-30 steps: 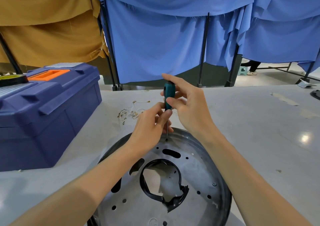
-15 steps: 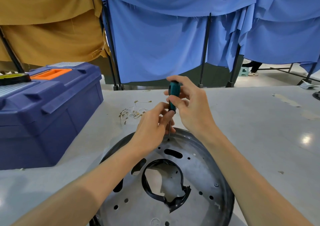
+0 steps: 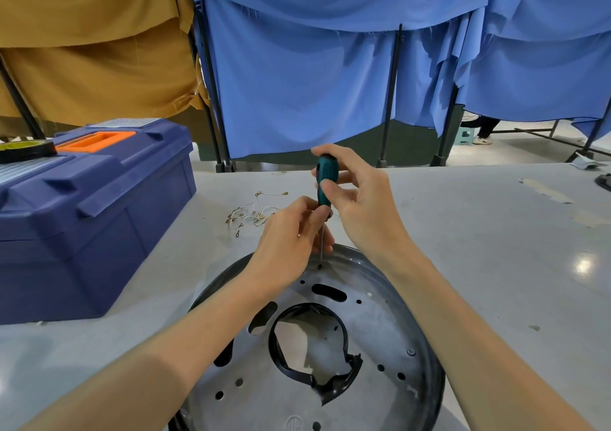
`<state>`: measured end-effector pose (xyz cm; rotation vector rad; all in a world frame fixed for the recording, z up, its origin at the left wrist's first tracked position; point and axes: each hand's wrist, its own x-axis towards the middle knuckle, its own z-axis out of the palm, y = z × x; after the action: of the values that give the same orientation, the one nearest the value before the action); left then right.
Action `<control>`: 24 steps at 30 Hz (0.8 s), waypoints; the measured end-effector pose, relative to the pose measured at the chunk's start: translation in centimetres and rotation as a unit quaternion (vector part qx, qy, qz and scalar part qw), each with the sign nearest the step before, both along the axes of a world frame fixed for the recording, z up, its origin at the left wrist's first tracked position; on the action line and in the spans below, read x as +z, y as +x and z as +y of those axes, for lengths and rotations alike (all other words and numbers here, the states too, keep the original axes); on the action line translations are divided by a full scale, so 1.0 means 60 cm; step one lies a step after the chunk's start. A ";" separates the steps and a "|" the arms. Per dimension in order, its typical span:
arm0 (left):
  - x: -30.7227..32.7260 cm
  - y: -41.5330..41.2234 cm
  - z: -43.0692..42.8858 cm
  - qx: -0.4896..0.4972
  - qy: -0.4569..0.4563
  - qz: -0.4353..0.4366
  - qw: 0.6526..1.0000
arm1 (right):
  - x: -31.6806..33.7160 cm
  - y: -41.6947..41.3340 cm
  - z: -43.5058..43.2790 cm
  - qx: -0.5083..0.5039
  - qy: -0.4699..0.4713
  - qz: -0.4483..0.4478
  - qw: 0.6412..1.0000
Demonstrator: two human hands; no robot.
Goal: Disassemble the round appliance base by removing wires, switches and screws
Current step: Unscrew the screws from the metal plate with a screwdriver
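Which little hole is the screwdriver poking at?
The hole at the far edge of the round base, right under the screwdriver tip; every other hole sits nearer, untouched.

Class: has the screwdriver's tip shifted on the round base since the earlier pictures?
No. The screwdriver tip stays at the same spot on the round base, just beyond the oval slot; right hand holds its handle, left hand steadies the shaft.
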<state>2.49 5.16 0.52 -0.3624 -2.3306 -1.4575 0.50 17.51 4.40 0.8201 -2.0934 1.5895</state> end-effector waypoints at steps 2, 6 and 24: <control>0.002 0.001 0.001 0.002 0.007 -0.003 1.000 | -0.002 0.000 -0.001 -0.010 0.004 0.010 1.000; 0.004 0.006 0.002 0.000 0.008 -0.006 1.000 | 0.000 -0.003 0.001 -0.030 -0.007 0.012 0.999; -0.003 0.000 -0.004 -0.036 -0.005 -0.012 0.999 | -0.002 -0.002 -0.002 -0.011 -0.018 -0.012 1.000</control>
<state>2.51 4.93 0.34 -0.4372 -2.3665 -1.4923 0.38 17.39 4.30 0.7672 -2.0774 1.6282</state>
